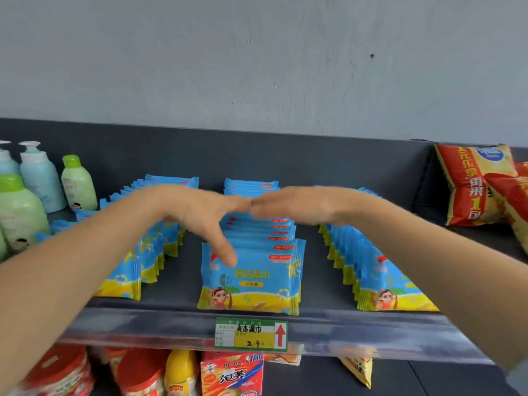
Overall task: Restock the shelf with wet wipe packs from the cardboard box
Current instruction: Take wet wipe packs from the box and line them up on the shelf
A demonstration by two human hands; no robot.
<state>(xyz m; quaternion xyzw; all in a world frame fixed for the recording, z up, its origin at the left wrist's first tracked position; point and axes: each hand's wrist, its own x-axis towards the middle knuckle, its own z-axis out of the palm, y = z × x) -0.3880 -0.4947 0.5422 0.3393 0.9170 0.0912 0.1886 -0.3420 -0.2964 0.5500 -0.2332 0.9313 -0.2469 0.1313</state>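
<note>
1. The left forearm [85, 267] is bare along all its visible length and looks broader nearer the camera.
2. The left hand [200, 212] is bare, with a plainly outlined thumb [225, 252] and blurred fingertips.
3. The right forearm [428, 267] and right hand [300, 207] are bare too.
4. A pale grey-white strip [518, 370] edges the right arm at the frame's lower right corner. It may be a sleeve hem but is too blurred to tell.
</note>
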